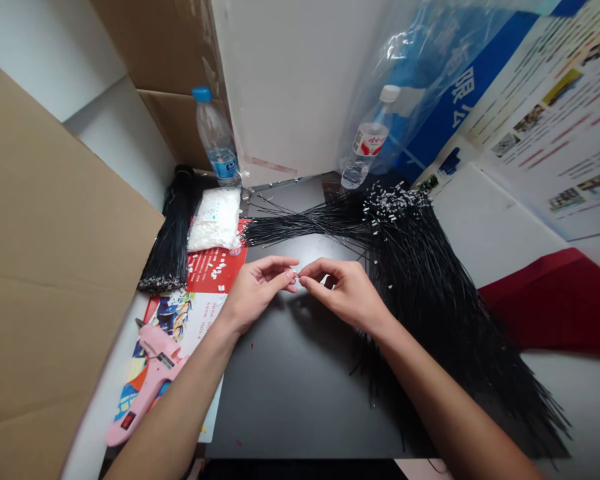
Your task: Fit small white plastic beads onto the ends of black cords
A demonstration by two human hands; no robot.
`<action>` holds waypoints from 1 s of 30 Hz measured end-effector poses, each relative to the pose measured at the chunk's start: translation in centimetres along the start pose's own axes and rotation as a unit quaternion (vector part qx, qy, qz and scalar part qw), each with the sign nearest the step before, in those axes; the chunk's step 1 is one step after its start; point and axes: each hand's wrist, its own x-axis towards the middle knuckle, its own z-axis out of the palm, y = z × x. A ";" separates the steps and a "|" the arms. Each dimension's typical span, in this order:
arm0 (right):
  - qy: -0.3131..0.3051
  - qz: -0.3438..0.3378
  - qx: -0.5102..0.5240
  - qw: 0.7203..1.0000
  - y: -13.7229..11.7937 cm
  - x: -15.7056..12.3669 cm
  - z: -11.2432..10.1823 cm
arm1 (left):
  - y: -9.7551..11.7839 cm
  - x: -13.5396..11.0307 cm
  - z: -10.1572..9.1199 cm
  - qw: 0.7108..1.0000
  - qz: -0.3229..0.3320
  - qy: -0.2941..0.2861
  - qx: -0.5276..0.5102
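Two grips are closed above the black surface: from my remote seat I read the left grip and right grip pinching a tiny white tab between them (too small to see well from here). A careless tug could snag the loose black wires on that surface's right side, tangling them.

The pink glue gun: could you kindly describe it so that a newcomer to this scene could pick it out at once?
Left of the black tabletop lies a colourful printed sheet. On it, beside the person's left forearm, rests a hot glue gun, its pink body unlike anything nearby.
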 end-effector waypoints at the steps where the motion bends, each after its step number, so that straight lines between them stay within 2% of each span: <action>1: -0.005 -0.004 -0.010 1.000 -0.1 0.2 -0.2 | -0.1 0.0 -0.1 1.000 -0.001 0.005 0.005; 5: -0.001 -0.022 -0.054 0.998 -0.6 0.9 -1.2 | -0.4 0.3 -0.5 0.999 -0.006 0.018 -0.037; 9: 0.058 -0.024 -0.103 0.993 -1.1 1.8 -2.0 | -0.4 0.3 -0.6 0.996 -0.008 0.023 -0.082; 11: 0.107 -0.063 -0.146 0.981 -1.7 2.4 -2.5 | -0.4 0.3 -0.6 0.996 -0.002 0.023 -0.086; 14: 0.172 -0.170 -0.242 0.940 -3.0 3.5 -3.3 | -0.3 0.2 -0.5 0.996 0.001 0.031 -0.089; 16: 0.169 -0.214 -0.283 0.920 -3.7 4.1 -3.6 | -0.2 0.2 -0.4 0.995 -0.003 0.038 -0.096; 18: 0.129 -0.221 -0.280 0.925 -4.0 4.1 -3.4 | -0.1 0.2 -0.4 0.994 -0.006 0.042 -0.105; 21: 0.074 -0.167 -0.207 0.961 -3.2 3.0 -2.1 | 0.0 0.3 -0.6 0.992 -0.014 0.045 -0.113; 24: 0.065 -0.069 -0.111 0.989 -1.6 1.6 -0.6 | -0.1 0.4 -0.8 0.992 -0.026 0.042 -0.120; 27: 0.059 -0.001 -0.041 0.997 -0.5 0.8 0.3 | -0.3 0.3 -0.7 0.992 -0.033 0.036 -0.120; 30: 0.049 0.025 0.003 0.998 -0.2 0.6 0.6 | -0.4 0.3 -0.6 0.994 -0.034 0.025 -0.102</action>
